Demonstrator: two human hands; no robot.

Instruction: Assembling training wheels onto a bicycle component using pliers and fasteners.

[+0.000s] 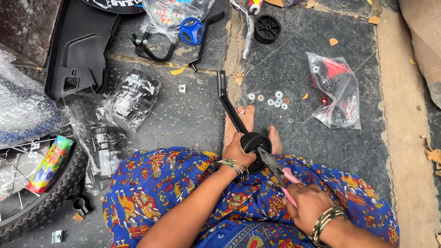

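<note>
The left hand [236, 151] covers part of the small black wheel [255, 143], whose lower rim sinks behind blue patterned cloth [156, 183]. The plier tips [262, 154] vanish against the wheel. The bicycle tyre [55, 193] runs off the left edge.

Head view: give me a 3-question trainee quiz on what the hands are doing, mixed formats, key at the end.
1. True or false: the right hand grips pink-handled pliers whose tip is at the small black wheel.
2. Multiple choice: what does the left hand rest on? A) the small black wheel on its black bracket arm B) the bicycle tyre C) the blue ring
3. Fill in: the loose washers lie on the ground just to the ____ of the bracket arm in the picture.

Key: 1 true; 2 A; 3 right.
</note>
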